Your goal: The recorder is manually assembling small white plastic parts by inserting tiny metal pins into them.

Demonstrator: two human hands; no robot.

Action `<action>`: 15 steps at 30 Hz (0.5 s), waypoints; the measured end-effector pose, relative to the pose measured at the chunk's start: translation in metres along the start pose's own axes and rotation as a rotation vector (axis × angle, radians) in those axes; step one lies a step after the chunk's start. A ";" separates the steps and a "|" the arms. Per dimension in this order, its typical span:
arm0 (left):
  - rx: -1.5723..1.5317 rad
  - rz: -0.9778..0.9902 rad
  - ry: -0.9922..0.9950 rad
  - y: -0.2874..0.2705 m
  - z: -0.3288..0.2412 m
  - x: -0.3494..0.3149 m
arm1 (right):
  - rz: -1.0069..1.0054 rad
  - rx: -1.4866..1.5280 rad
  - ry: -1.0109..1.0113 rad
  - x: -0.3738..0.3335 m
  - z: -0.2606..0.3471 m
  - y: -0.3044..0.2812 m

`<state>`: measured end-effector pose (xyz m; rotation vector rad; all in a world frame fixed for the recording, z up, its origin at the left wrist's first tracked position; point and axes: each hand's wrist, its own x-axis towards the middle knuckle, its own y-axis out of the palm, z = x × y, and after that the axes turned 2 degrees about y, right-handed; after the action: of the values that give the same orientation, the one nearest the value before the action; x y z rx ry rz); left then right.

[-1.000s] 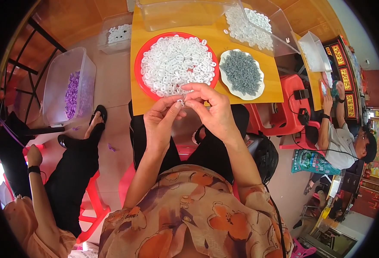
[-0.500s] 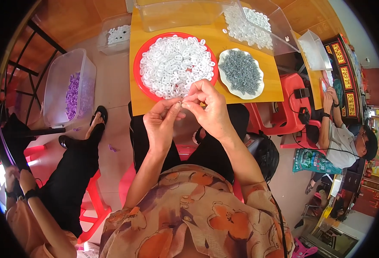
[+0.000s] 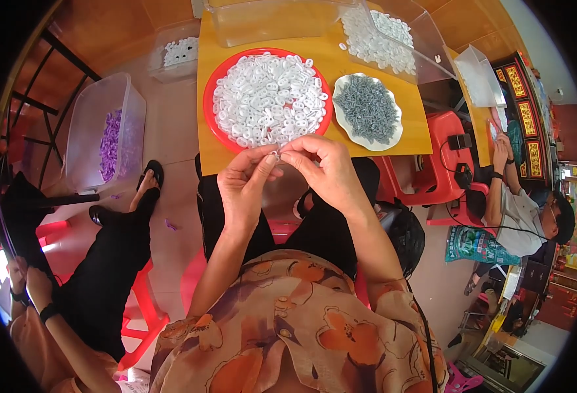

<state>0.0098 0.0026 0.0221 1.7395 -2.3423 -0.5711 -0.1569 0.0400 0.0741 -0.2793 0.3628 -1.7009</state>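
Observation:
My left hand [image 3: 248,178] and my right hand [image 3: 321,165] meet fingertip to fingertip just off the table's near edge. Both are closed in a pinch around a small whitish plastic piece [image 3: 276,156], mostly covered by the fingers. Directly beyond them is a red round tray [image 3: 208,108] heaped with white oval plastic pieces [image 3: 269,98] that have holes in them. To its right, a white scalloped plate [image 3: 398,118] carries a pile of small grey translucent pieces [image 3: 366,108].
On the yellow table [image 3: 414,141] stand a clear bin [image 3: 275,26] and a tipped clear bin [image 3: 426,46] spilling white pieces. A tub with purple pieces [image 3: 79,131] sits at left. Two people work at either side. A red plastic chair [image 3: 446,131] is at right.
My right hand has dropped slightly and turned, its fingers lower and closer to the left hand's. The left hand stays almost in place, with the small piece showing a little more.

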 end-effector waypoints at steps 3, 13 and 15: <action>-0.054 -0.022 -0.010 0.001 -0.002 0.000 | -0.019 0.016 0.008 -0.001 -0.001 0.003; -0.048 -0.003 0.003 0.001 0.002 -0.002 | -0.073 -0.022 0.007 -0.007 0.004 0.005; -0.016 0.023 0.018 0.001 0.002 -0.003 | -0.074 -0.018 0.004 -0.008 0.001 0.005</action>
<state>0.0091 0.0058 0.0212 1.7009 -2.3366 -0.5670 -0.1502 0.0465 0.0734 -0.3053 0.3747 -1.7718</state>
